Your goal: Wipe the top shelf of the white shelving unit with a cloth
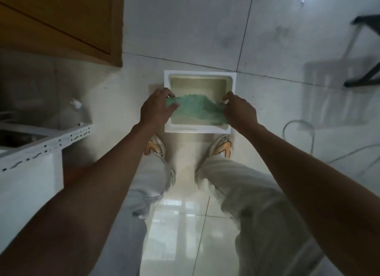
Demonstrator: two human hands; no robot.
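A green cloth point(196, 110) is stretched between my two hands above a white rectangular basin point(199, 76) that stands on the floor and holds cloudy water. My left hand point(157, 109) pinches the cloth's left edge. My right hand point(239, 109) pinches its right edge. The white shelving unit point(41, 146) is at the left edge of the view, its perforated front rail and top shelf partly in sight.
Glossy white floor tiles point(185, 29) lie all around. My feet in orange and white shoes point(221, 146) stand just in front of the basin. A wooden cabinet point(59, 22) hangs at the upper left. A dark chair frame point(366, 49) and a hose point(308, 136) are at the right.
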